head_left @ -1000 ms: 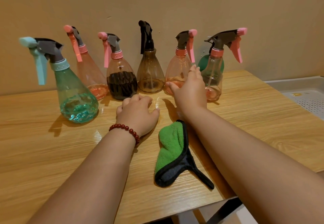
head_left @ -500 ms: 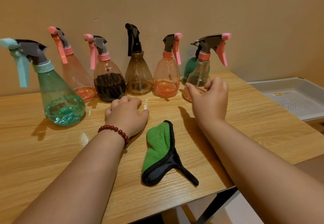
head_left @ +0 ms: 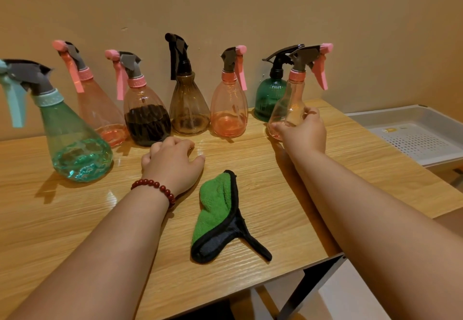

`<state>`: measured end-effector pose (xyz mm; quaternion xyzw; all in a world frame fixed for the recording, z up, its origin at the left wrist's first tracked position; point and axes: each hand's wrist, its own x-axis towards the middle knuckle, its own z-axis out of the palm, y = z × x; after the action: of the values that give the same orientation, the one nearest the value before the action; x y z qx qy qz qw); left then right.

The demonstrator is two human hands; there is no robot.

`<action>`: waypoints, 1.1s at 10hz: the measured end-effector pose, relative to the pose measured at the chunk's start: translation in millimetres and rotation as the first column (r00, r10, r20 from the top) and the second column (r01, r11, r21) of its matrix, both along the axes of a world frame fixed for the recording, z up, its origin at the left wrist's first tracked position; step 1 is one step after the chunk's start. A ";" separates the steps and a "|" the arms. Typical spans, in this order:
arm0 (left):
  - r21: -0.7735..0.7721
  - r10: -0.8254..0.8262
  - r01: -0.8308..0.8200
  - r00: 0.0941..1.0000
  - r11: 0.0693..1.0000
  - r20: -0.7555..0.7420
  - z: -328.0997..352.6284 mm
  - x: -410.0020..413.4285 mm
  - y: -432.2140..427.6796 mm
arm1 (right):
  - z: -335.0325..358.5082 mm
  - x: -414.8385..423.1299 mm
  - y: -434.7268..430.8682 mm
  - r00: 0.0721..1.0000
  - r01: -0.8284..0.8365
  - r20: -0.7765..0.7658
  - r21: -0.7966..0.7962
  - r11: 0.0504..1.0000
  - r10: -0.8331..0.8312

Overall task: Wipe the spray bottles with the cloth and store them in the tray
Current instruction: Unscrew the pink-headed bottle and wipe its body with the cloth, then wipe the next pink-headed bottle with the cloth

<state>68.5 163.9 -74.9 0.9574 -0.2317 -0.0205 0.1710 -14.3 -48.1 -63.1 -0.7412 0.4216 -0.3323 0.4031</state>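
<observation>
Spray bottle [head_left: 288, 108], seemingly with a little pink liquid, gripped by right hand [head_left: 304, 135]; left hand [head_left: 172, 167] loosely curled on desk [head_left: 75, 219].

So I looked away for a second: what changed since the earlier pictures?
The right hand reached right, took hold of the rightmost bottle and tilted it, uncovering the dark green bottle. The left hand, cloth and other bottles stayed put.
</observation>
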 end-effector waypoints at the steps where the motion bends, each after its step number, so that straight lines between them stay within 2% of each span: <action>1: 0.007 0.004 -0.004 1.000 1.000 0.004 0.2 0.2 -1.6 | -2.4 0.5 -3.4 1.000 0.015 -0.001 -0.002 1.000 -0.015; 4: 0.012 0.008 -0.008 1.000 1.000 0.004 0.4 -0.8 -2.4 | 0.2 -4.3 9.3 0.998 0.057 0.026 -0.008 0.998 -0.057; 5: 0.011 0.007 -0.007 1.000 1.000 0.005 0.6 -1.0 -2.2 | -0.1 -10.0 20.1 0.993 0.095 0.074 -0.073 0.993 -0.090; 7: 0.011 0.007 -0.007 1.000 1.000 0.000 0.5 -2.2 -1.3 | 0.1 -6.5 43.3 0.992 -0.049 0.109 -0.150 0.987 0.066; 9: 0.001 0.003 -0.003 1.000 1.000 -0.006 1.2 -1.2 -0.3 | 2.0 16.3 62.9 0.975 -0.197 0.072 -0.169 0.966 0.211; 11: -0.009 0.002 -0.002 1.000 1.000 -0.005 0.0 1.3 0.8 | 5.7 39.2 66.9 0.974 -0.221 0.020 -0.129 0.967 0.225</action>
<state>69.8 164.7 -74.9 0.9569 -0.2302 -0.0215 0.1760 24.9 18.8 -57.4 -0.8021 0.3066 -0.3234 0.3974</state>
